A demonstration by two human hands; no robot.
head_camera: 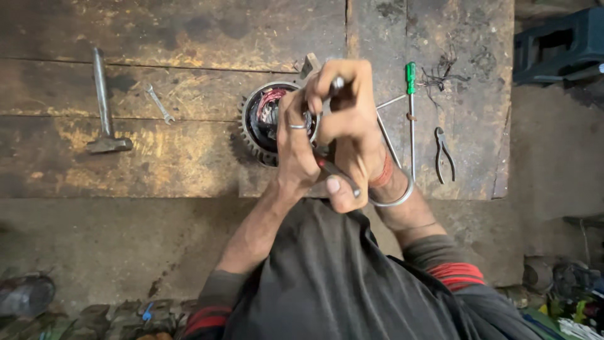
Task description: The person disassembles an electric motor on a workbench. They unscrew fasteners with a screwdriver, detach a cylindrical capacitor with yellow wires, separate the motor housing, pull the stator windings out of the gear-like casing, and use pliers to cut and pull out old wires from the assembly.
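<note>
Hammer [104,107]: lies at far left of wooden workbench [176,157], steel head toward the person, well apart from both hands. Small open-end spanner [158,104] just right of it, dull grey metal.

Toothed motor housing [261,123]: round, gear teeth around rim, dark shell, reddish copper windings visible inside. Sits on bench near centre, directly under and partly hidden by hands.

Left hand [296,148]: forearm comes up from lower left, wrist bent over the housing, ring on one finger. Fingers curled narrow against housing's right rim; exact contact pt hidden by the other hand.

Right hand [349,119]: stacked over left, fist closed tight around a slim metal tool [338,82], silver tip protruding above knuckles, dark lower end showing near thumb. Tool stands approx. upright over housing's right edge. Red thread and steel bangle [393,200] at wrist; forearm angles down-right.

Green-handled screwdriver [411,116]: long shaft, lies lengthwise just right of hands, beside thin bent rods. Pliers [443,154] further right, handles apart. Bench surface: worn planks, scuffed, stained dark, yellowish patches.
</note>
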